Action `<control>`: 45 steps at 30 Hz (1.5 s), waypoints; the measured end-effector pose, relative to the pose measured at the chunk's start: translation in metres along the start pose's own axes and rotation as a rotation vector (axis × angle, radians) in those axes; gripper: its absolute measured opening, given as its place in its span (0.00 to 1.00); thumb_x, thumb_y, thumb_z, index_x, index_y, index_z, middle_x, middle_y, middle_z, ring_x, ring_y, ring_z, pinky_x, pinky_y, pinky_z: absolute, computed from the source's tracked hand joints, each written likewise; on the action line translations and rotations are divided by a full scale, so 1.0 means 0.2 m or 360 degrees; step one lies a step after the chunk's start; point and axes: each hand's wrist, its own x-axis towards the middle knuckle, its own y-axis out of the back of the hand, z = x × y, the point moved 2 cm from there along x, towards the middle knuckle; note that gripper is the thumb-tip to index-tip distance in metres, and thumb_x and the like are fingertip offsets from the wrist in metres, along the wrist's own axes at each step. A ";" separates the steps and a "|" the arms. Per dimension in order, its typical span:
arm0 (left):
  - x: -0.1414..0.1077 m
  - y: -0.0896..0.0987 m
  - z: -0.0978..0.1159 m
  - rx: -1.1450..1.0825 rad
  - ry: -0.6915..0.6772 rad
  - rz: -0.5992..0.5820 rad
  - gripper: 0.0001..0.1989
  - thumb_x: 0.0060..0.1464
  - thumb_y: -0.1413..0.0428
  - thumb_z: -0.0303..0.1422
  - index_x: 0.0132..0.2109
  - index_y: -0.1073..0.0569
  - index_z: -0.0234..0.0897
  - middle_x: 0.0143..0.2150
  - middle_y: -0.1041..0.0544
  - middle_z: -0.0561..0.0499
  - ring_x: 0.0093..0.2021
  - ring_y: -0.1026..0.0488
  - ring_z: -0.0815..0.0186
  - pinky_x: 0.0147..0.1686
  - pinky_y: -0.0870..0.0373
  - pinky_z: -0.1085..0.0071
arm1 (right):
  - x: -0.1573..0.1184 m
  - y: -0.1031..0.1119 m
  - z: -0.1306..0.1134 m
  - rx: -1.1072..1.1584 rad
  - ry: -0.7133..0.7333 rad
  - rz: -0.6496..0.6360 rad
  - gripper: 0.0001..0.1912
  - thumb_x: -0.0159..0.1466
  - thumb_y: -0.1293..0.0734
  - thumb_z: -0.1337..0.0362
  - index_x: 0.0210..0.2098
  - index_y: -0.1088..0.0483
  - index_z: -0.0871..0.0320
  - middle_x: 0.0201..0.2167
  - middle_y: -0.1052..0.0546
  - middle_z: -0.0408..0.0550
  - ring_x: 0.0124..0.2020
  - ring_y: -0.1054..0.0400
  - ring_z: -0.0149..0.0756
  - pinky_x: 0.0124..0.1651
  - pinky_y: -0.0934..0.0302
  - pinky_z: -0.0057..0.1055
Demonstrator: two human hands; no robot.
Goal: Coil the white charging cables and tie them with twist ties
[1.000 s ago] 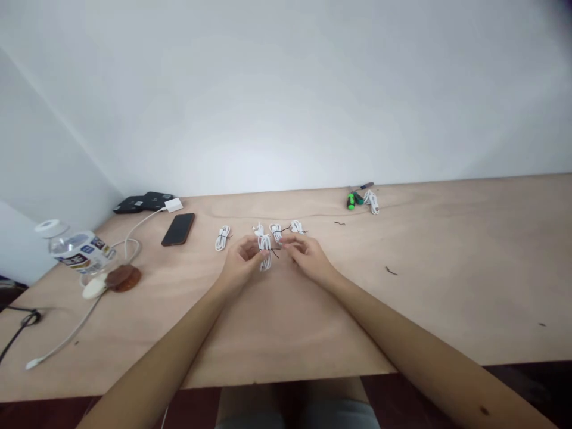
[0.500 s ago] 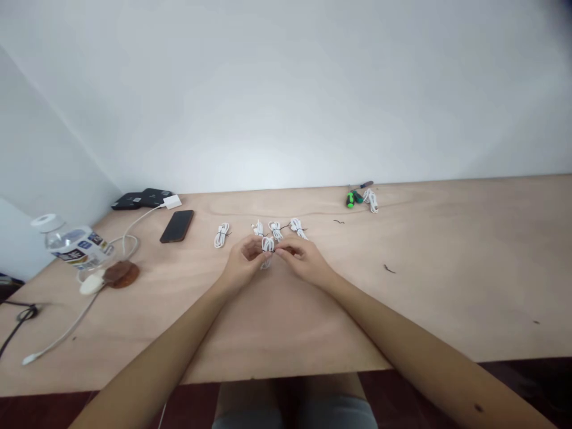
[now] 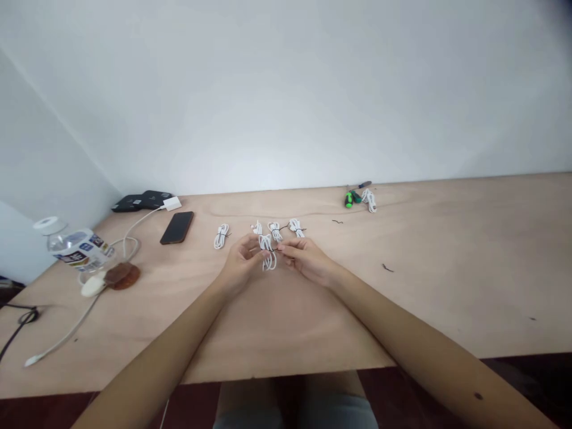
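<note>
Between my hands is a coiled white cable with a dark twist tie around its middle. My left hand grips the coil from the left, thumb in front. The fingertips of my right hand pinch the tie's end at the coil's right side. Just beyond my hands lie more tied white cable coils: one partly hidden behind the held coil, another beside it, and a third by my right fingers. A separate tied coil rests to the left.
A phone, black boxes, a white charger and a plastic bottle occupy the left side. Screwdrivers and another white cable lie back right. Loose dark ties sit on the wooden table.
My right hand has shifted slightly right with the tie's end. The held coil has turned a little, and more of its lower loops show.
</note>
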 end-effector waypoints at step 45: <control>-0.01 0.01 0.00 -0.0470 0.0672 0.0022 0.16 0.62 0.37 0.39 0.53 0.18 0.36 0.51 0.16 0.40 0.49 0.18 0.55 0.51 0.23 0.61 | -0.01 0.06 -0.09 -0.1751 0.1080 0.0024 0.11 0.67 0.33 0.68 0.47 0.22 0.52 0.52 0.21 0.53 0.55 0.29 0.49 0.62 0.39 0.49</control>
